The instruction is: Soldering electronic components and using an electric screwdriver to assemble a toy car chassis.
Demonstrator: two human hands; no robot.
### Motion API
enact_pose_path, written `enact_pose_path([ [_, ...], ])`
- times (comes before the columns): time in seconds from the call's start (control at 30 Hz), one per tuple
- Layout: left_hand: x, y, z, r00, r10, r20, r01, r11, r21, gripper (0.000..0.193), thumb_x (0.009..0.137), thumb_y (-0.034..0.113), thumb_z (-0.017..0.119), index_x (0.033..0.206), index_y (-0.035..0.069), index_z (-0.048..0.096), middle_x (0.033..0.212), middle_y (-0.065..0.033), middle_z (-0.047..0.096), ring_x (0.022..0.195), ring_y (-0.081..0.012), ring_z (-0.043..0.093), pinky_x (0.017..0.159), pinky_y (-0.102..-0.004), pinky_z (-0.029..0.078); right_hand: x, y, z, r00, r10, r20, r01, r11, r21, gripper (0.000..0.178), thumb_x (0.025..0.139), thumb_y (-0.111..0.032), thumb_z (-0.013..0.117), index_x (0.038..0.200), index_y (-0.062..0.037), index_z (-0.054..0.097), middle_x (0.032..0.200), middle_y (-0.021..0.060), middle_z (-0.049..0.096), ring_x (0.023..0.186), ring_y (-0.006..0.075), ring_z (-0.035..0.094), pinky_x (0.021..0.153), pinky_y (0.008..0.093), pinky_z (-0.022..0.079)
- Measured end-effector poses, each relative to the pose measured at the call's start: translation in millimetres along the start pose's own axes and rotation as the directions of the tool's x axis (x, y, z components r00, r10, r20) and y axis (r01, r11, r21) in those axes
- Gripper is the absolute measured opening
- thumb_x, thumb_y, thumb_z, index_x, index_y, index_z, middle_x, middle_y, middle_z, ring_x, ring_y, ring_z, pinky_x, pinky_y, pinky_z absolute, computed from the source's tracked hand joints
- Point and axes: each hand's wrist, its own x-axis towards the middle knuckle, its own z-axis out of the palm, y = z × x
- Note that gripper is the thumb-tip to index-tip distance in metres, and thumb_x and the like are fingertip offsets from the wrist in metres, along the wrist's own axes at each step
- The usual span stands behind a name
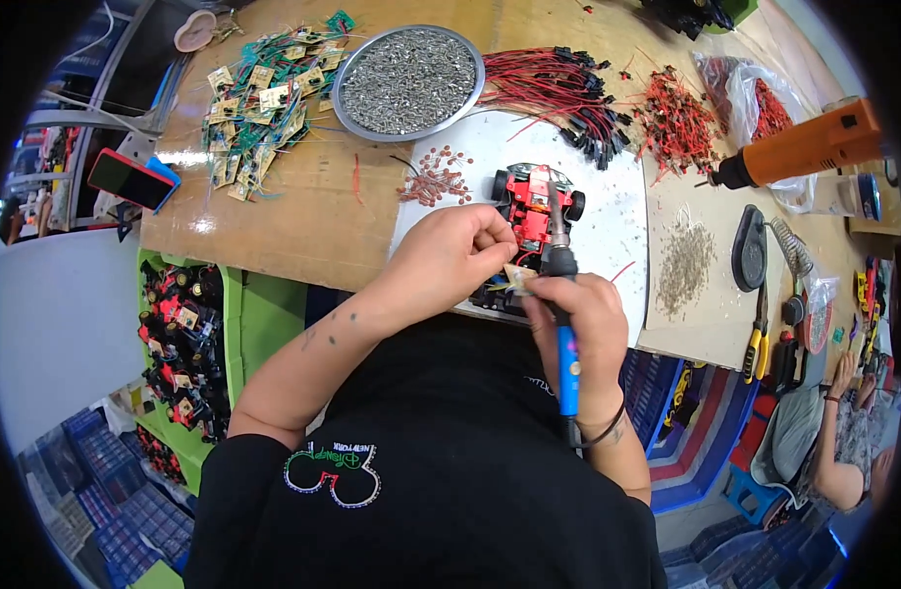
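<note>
A red and black toy car chassis [532,211] with black wheels lies on the white sheet in front of me. My right hand [590,314] is closed around a soldering iron [568,368] with a blue handle, its metal tip pointing away over the chassis. At that hand's thumb and forefinger is a small tan circuit board [517,277], pinched at its edge. My left hand [460,250] is closed in a pinch beside the chassis, its fingertips near the board. Whatever is between those fingertips is too small to make out.
A metal bowl [346,110] of small metal parts stands beyond, between wired circuit boards [264,98] and red-black leads [558,88]. Small reddish-brown discs [438,177] lie near my left hand. An orange electric screwdriver [804,147] juts in from the right. A green crate [233,334] holds chassis.
</note>
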Motion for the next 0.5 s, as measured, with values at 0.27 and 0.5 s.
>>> enact_pose_path([
  [0.27,-13.1,20.1,9.1,0.921,0.362,-0.144,-0.381,0.915,-0.131,0.017,0.087,0.007,0.068,0.103,-0.001,0.067,0.094,-0.0017,0.069,0.086,-0.0076,0.061,0.078,-0.0246,0.048,4.6,-0.6,2.3,0.933,0.360,-0.024,-0.321,0.860,0.397,0.035,0.079,0.004,0.075,0.109,-0.0047,0.059,0.086,0.0050,0.061,0.080,0.0149,0.061,0.074,0.0270,0.050],
  [0.5,5.9,10.3,13.9,0.975,0.125,-0.186,-0.196,0.877,-0.439,0.015,0.090,0.007,0.067,0.101,-0.002,0.064,0.094,-0.0030,0.067,0.085,-0.0056,0.060,0.077,-0.0215,0.048,-7.1,4.2,2.2,0.970,0.241,-0.015,-0.212,0.880,0.426,0.043,0.076,0.003,0.078,0.114,-0.0049,0.059,0.092,0.0080,0.065,0.083,0.0180,0.063,0.075,0.0283,0.050],
])
